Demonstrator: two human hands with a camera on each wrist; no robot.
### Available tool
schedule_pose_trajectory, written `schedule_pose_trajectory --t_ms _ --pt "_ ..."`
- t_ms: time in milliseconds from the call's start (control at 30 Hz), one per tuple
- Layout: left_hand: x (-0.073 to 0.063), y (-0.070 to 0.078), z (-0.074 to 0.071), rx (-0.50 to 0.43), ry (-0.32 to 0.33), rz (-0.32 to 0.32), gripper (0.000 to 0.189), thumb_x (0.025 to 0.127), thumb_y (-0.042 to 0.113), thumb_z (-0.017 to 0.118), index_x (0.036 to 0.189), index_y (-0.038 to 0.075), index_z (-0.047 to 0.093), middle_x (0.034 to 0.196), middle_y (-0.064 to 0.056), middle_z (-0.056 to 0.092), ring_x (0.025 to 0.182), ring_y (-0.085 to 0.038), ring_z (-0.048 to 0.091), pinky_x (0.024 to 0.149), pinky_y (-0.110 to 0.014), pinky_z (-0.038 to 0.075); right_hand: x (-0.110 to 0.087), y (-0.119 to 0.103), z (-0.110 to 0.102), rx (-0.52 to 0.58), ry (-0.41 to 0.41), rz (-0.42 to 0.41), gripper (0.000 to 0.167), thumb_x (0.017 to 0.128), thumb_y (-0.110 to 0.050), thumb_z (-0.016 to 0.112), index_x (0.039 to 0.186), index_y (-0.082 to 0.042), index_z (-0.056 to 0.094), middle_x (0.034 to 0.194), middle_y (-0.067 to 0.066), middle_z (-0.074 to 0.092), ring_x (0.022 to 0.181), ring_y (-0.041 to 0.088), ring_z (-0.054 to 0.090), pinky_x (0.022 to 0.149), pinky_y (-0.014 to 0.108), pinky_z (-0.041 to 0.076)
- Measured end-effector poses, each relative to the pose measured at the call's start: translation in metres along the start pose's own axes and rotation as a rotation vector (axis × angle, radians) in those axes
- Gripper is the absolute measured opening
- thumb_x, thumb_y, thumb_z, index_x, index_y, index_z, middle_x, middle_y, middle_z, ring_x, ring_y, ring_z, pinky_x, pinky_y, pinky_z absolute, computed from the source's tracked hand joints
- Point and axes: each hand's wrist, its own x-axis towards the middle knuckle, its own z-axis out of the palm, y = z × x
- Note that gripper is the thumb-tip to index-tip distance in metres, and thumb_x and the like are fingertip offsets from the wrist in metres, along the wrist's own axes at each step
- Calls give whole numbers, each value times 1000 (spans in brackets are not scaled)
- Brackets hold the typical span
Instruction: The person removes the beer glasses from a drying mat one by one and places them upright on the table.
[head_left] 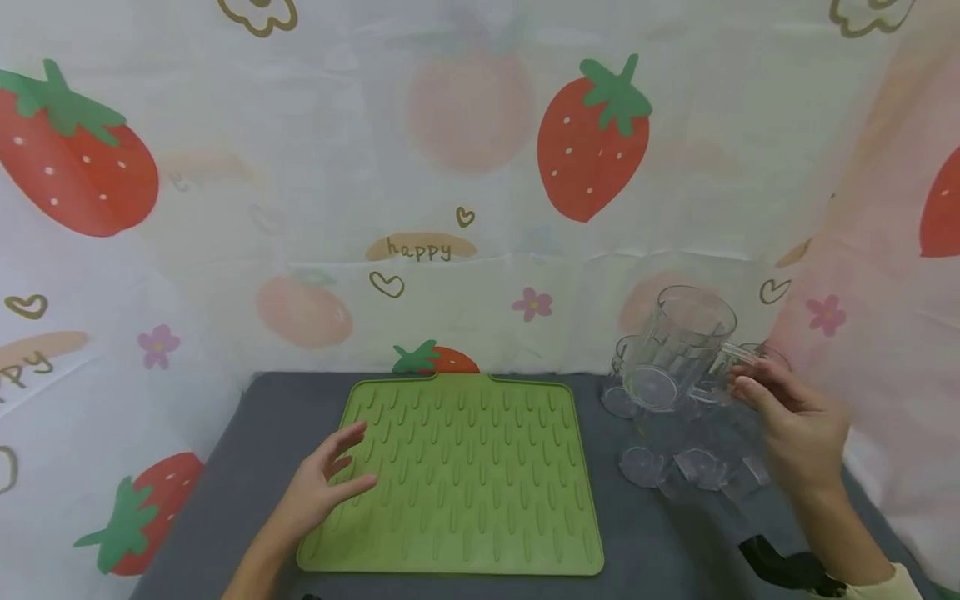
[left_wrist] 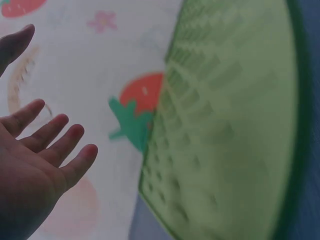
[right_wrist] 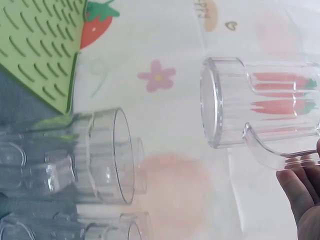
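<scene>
My right hand (head_left: 798, 421) grips the handle of a clear mug (head_left: 678, 348) and holds it raised, mouth upward. In the right wrist view the lifted mug (right_wrist: 270, 102) shows its thick base and handle, with curled fingers (right_wrist: 295, 192) on the handle. Below and behind it stand several more clear mugs (head_left: 643, 462), partly hidden by the raised one. Over the left edge of a green ridged mat (head_left: 465, 483) hovers my left hand (head_left: 322, 483), fingers spread and holding nothing. The left wrist view shows that hand (left_wrist: 40, 165) apart from the mat (left_wrist: 240, 130).
The mat lies on a dark grey tabletop (head_left: 225, 500). Behind it hangs a white curtain (head_left: 322, 167) printed with strawberries, and a pinkish curtain side (head_left: 885, 350) borders the right. A black strap (head_left: 787, 562) lies across the right wrist.
</scene>
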Motion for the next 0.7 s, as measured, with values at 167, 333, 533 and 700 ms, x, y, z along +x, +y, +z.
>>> schedule_pose_trajectory --t_ms 167,333,533,700 --pt "-13 -18 -13 105 17 -70 73 90 23 71 151 9 33 154 -20 36 141 -40 35 111 -57 35 1 -2 -16 -25 89 -48 25 79 26 61 103 28 61 86 11 76 71 16 74 67 22 59" --pt "-21 -33 -17 157 9 -127 76 89 25 72 151 6 31 155 -23 32 141 -46 32 110 -60 34 2 -8 -30 -7 169 -77 27 79 25 63 105 28 60 84 12 76 69 16 73 66 22 59" --pt "-30 -43 -21 249 10 -184 83 86 32 74 151 5 31 155 -26 31 141 -50 29 106 -67 34 4 -15 -47 -25 237 -57 28 79 20 66 106 27 60 85 13 75 74 17 74 68 24 58" --pt "-35 -48 -27 327 -22 -242 88 84 38 76 151 4 29 154 -28 30 141 -51 29 104 -68 35 1 -17 -64 -40 281 -44 21 82 18 64 103 18 66 88 9 74 78 13 74 70 20 57"
